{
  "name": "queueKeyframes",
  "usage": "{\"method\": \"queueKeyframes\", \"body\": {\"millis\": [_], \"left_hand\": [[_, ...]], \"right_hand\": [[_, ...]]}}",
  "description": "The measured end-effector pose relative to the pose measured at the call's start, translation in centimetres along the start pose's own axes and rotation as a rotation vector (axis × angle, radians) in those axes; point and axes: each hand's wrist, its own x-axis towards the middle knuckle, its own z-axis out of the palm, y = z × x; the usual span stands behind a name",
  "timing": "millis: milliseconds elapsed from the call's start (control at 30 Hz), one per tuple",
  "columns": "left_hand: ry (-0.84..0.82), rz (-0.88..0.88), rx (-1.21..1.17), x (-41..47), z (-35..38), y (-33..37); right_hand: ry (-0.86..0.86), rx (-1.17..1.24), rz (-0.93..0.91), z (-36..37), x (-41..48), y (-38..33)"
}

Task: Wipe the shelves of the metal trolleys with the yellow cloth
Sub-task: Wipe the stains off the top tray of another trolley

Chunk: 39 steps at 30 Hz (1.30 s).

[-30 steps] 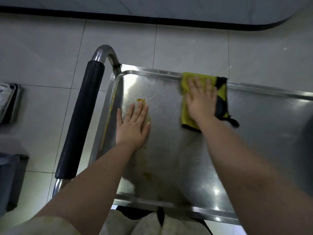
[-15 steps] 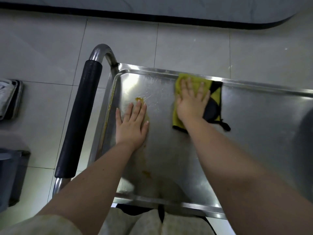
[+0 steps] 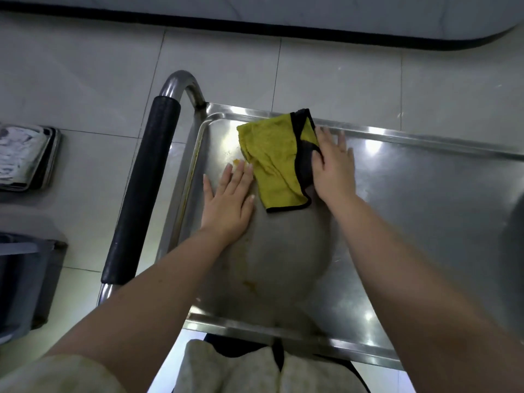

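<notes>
- Stainless steel shelf, top level of the trolley, with a raised rim all round. Glare patches, and a dull smear down the middle.
- Yellow cloth, black-trimmed, lies rumpled on the shelf's far-left part. Its far edge is against the rim and its right side is folded over, showing dark backing.
- Right hand is flat with straight fingers, nothing clenched. Thumb and palm edge press the folded side, and the fingers lie on bare steel up to the rim. Probably placed to slide the cloth, not to lift it.
- Left hand is released and spread flat on the steel, fingertips touching the cloth's left edge. Likely a brace so the trolley does not shift.
- Orange stain sits beside those fingertips, just off the cloth. A second stain lies toward the near rim. Both look unwiped.
- Black handle at the left end is untouched.
</notes>
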Motion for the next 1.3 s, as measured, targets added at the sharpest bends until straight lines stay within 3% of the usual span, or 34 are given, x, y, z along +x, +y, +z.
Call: {"method": "queueKeyframes", "body": {"millis": [133, 267, 367, 533, 733, 1033, 1300], "left_hand": [[0.047, 0.126, 0.014, 4.9, -1.1, 4.8], [-0.011, -0.077, 0.051, 10.6, -0.4, 8.2], [0.003, -0.172, 0.101, 11.3, 1.0, 9.7], [0.022, 0.022, 0.135, 10.8, 2.6, 13.1], [0.035, 0.063, 0.130, 11.0, 2.1, 10.5], [0.081, -0.082, 0.156, 10.9, -1.3, -2.3], [0.048, 0.000, 0.167, 12.3, 0.2, 4.9]], "right_hand": [[-0.004, -0.211, 0.134, -1.1, -1.3, 4.3], [0.010, -0.364, 0.094, -0.5, -1.6, 4.9], [0.028, -0.347, 0.102, -0.1, -1.8, 5.0], [0.014, -0.205, 0.100, -0.7, -1.5, 5.2], [-0.021, -0.270, 0.036, -1.1, -2.2, 5.9], [-0.038, -0.391, 0.041, 0.1, -2.3, 5.9], [-0.051, -0.444, 0.053, 0.2, -2.4, 5.4]]}}
